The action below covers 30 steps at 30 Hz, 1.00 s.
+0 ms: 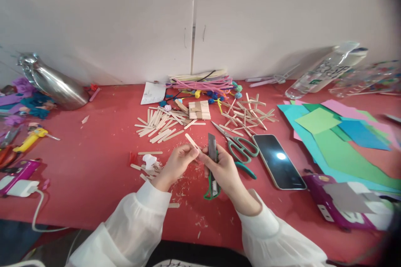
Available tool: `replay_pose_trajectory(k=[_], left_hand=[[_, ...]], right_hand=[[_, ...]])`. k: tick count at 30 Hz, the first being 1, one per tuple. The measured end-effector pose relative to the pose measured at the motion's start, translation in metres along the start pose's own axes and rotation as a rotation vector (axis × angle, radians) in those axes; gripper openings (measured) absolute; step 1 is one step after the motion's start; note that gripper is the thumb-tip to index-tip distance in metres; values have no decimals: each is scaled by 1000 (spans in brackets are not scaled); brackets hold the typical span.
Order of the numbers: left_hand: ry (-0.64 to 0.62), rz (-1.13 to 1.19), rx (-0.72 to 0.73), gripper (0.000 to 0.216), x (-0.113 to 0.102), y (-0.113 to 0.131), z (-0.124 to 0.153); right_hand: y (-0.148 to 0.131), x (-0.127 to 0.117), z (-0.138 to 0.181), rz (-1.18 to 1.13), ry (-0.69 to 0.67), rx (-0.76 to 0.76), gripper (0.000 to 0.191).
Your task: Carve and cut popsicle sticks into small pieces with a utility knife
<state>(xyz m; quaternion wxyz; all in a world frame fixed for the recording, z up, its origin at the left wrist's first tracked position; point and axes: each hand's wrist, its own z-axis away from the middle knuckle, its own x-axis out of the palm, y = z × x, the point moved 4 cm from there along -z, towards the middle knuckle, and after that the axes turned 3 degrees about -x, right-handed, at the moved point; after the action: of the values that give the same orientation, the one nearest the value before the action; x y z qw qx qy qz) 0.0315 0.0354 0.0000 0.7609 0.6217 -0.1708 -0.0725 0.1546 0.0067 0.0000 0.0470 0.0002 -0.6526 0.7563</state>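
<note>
Between the fingertips of my left hand (181,159) is a wooden craft stick (191,141), pointing up and to the left. My right hand (223,169) is closed around a green utility knife (212,150), its broad blade upward and its handle end toward me. The right thumb meets the lower end of the stick. Thin wood shavings (181,192) are scattered on the red table below my hands. A few craft sticks and a crumpled white scrap (149,161) lie left of my left hand. Grey-green scissors (242,147) rest just beyond my right hand.
Loose craft sticks (158,123), a taped stick bundle (199,110) and joined stick shapes (250,114) lie ahead. A phone (278,160), coloured paper (338,133) and a purple power strip (335,204) are right. A steel flask (56,83) and yellow glue gun (31,138) stand left.
</note>
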Motion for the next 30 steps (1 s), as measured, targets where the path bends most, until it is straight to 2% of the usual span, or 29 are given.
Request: replay_pose_trajectory(k=[2,6,8,12,14,16,18,21,24,30], left_hand=[[25,-44,0,33,1,2,2],[65,-41,-11,30,-3,5,2],[-23,-57,-25,36,-2,6,3],[-312,-203,-103,38,7,4,10],[-361,-262,-107,37,9,4,12],[-351,-289,-93,36,8,4,12],[-284,-322,-43,33,5,6,10],[-50,-414,121,28,-5,12,5],[149,-478,223,23,-14,16,3],[295,-555,275,23,-23,19,4]], right_hand=[[0,1,1,41,29,-13,37],[-3,2,3,138,-20,-42,32],[-5,0,3,133,-29,-59,30],[-5,-7,-2,-25,-28,-2,31],[-5,-11,-4,-81,-16,28,32],[-7,-14,-6,-109,9,15,31],[-11,-16,-7,-93,53,-33,30],[-16,-19,-6,28,118,-119,29],[-14,-17,-4,186,93,-169,28],[-8,-15,-1,509,6,-226,19]])
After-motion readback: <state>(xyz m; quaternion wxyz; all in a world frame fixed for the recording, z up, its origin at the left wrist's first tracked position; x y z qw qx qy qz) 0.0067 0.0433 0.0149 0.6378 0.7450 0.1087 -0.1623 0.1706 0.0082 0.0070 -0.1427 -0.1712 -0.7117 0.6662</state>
